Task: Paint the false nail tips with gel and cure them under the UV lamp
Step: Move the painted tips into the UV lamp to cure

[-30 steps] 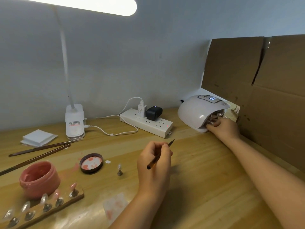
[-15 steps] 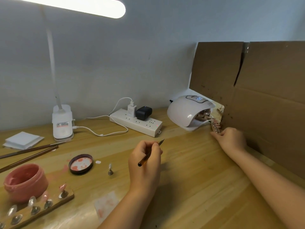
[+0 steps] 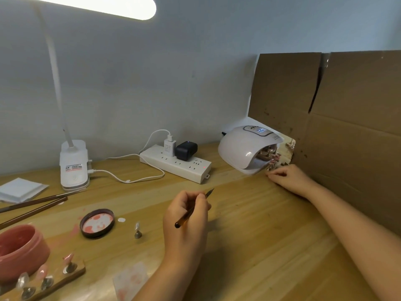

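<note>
My left hand (image 3: 184, 220) holds a brush, my right hand (image 3: 289, 179) is at the mouth of the UV lamp (image 3: 245, 151).

On the wooden desk (image 3: 249, 235) I pinch the thin brush (image 3: 193, 208) between thumb and fingers of the left hand, its tip pointing far and to the right. My right hand lies just in front of the lamp opening with curled fingers near the end of a strip of nail tips (image 3: 271, 157) that lies partly inside the lamp; I cannot tell if the fingers pinch it. At the near left stands a second holder with nail tips (image 3: 46, 279), beside a pink jar (image 3: 20, 250). The jar lid (image 3: 97, 223) and one single nail tip on a stand (image 3: 137, 230) are between the jar and my left hand. A power strip (image 3: 175, 164) and a desk lamp (image 3: 73, 166) stand far on the desk.
</note>
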`<action>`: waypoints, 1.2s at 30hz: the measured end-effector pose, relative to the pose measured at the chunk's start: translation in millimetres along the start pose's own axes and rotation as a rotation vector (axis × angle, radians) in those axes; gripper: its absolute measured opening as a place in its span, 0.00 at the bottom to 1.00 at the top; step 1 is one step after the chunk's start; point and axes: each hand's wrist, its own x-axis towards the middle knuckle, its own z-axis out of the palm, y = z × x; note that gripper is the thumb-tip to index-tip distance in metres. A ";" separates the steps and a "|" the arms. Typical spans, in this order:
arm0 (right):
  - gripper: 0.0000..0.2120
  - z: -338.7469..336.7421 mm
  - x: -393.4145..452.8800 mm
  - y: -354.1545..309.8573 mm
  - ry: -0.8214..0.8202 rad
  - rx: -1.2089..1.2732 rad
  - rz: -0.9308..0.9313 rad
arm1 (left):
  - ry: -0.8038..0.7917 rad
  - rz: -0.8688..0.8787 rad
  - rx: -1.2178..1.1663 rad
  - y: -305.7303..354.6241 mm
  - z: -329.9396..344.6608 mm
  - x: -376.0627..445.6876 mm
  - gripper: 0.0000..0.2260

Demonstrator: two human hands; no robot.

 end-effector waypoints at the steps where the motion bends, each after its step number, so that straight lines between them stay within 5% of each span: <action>1: 0.13 0.5 7.3 1.5 0.031 -0.047 0.053 | 0.001 -0.005 0.001 -0.3 -0.2 0.2 0.09; 6: 0.11 -3.2 40.3 4.4 0.164 0.051 0.354 | -0.008 -0.013 0.014 0.2 0.0 -0.4 0.10; 19: 0.13 13.2 58.2 -9.6 0.281 -0.096 0.238 | -0.014 -0.046 -0.007 0.9 1.3 -0.8 0.11; 27: 0.17 16.4 23.9 -11.6 0.364 0.098 0.210 | -0.004 -0.031 0.019 1.3 1.4 1.6 0.10; 36: 0.22 6.5 -34.5 -5.2 0.440 -0.078 0.388 | -0.009 -0.052 0.068 2.7 -1.4 0.6 0.09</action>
